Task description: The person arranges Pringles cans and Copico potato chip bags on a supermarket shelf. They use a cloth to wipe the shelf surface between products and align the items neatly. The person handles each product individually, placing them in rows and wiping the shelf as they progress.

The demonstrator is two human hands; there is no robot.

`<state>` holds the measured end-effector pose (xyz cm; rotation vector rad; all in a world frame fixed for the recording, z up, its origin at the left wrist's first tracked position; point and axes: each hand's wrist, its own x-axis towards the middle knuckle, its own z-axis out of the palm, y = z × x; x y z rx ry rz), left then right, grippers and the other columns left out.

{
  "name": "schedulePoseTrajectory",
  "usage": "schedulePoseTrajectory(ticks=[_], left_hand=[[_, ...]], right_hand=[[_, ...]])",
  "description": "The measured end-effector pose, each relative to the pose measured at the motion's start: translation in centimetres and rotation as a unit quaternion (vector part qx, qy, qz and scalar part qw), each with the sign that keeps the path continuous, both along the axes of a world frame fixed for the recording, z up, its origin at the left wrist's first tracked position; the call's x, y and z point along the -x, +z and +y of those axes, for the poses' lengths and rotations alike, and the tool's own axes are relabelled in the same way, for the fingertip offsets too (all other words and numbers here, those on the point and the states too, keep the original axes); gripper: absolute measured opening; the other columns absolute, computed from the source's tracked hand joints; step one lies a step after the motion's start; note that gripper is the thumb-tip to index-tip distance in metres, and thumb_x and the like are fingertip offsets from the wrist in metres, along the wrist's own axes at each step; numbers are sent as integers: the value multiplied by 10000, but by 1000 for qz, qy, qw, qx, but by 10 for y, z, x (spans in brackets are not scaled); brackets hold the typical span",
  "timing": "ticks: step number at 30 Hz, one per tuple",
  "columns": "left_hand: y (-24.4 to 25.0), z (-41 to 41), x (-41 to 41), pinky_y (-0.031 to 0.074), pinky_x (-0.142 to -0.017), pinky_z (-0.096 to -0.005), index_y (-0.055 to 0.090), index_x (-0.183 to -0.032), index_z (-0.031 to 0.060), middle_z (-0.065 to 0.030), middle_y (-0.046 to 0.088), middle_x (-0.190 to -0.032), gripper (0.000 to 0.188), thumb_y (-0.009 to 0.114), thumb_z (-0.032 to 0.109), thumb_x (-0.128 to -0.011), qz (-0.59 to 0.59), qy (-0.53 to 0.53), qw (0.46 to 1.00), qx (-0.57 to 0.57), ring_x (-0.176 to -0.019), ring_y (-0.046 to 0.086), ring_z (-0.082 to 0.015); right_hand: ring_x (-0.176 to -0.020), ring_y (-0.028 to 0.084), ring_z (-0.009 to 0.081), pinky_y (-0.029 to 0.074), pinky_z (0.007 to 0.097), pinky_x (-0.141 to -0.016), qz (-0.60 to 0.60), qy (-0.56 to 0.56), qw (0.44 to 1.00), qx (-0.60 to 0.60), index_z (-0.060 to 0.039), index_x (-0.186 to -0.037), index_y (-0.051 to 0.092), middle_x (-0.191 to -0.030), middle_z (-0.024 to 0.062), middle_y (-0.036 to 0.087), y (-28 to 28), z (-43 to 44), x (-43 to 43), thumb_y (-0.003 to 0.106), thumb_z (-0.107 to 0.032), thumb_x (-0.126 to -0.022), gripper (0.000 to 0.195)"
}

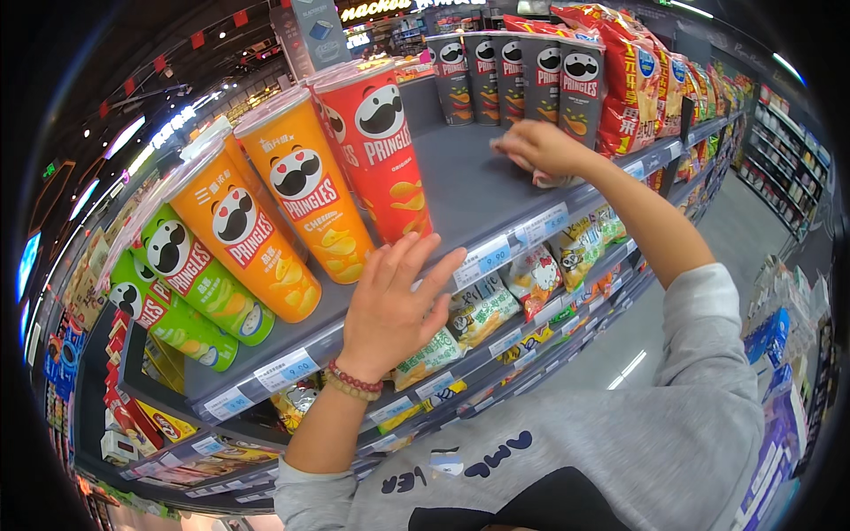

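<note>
My right hand (pixel 546 147) holds a crumpled pale cloth (pixel 555 179) against the dark grey shelf (pixel 465 176), just in front of the dark grey Pringles cans (pixel 582 89). With its fingers spread, my left hand (pixel 395 302) is at the shelf's front edge, below a red Pringles can (pixel 385 152). Its fingertips overlap the can's base; whether they touch it I cannot tell. Left of the red can stand orange Pringles cans (pixel 312 199) and, farther left, green ones (pixel 192 265). Two beaded bracelets (pixel 355 385) circle my left wrist.
Red snack bags (pixel 627 86) stand right of the dark grey cans. Price labels (pixel 488 259) line the shelf's front edge. Lower shelves hold small snack bags (pixel 481 312). A floor aisle (pixel 707 229) runs along the right, with another stocked shelf unit (pixel 783 162) beyond.
</note>
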<state>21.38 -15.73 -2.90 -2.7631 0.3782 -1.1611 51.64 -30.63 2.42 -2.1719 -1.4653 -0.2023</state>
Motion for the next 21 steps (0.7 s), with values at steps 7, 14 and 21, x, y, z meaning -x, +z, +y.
schedulePoseTrajectory(ticks=[7, 14, 21], left_hand=[[10, -27, -17, 244, -1085, -475, 142, -1478, 124, -257, 141, -1492, 1051, 771, 445, -700, -154, -177, 961, 145, -1381, 184, -392], [-17, -6, -4, 402, -967, -413, 453, -1308, 58, -222, 402, -1345, 650, 682, 41, -700, -152, -165, 957, 181, -1197, 452, -350], [-9, -31, 28, 455, -925, -384, 421, -1337, 7, -213, 438, -1311, 639, 638, 42, -736, -32, -45, 970, 235, -1145, 508, -331]], right_hand=[[-810, 566, 188, 460, 339, -766, 162, 145, 929, -299, -78, -1156, 588, -1037, 89, 566, 24, -19, 161, 398, -320, -985, 351], [-1015, 581, 171, 454, 318, -869, 70, 72, 918, -384, -40, -1117, 617, -1080, 104, 624, 1, -52, 112, 444, -320, -980, 356], [-937, 621, 346, 503, 437, -773, -172, -353, 873, -290, 37, -1397, 244, -1230, 259, 466, -9, -65, -20, 627, -474, -827, 856]])
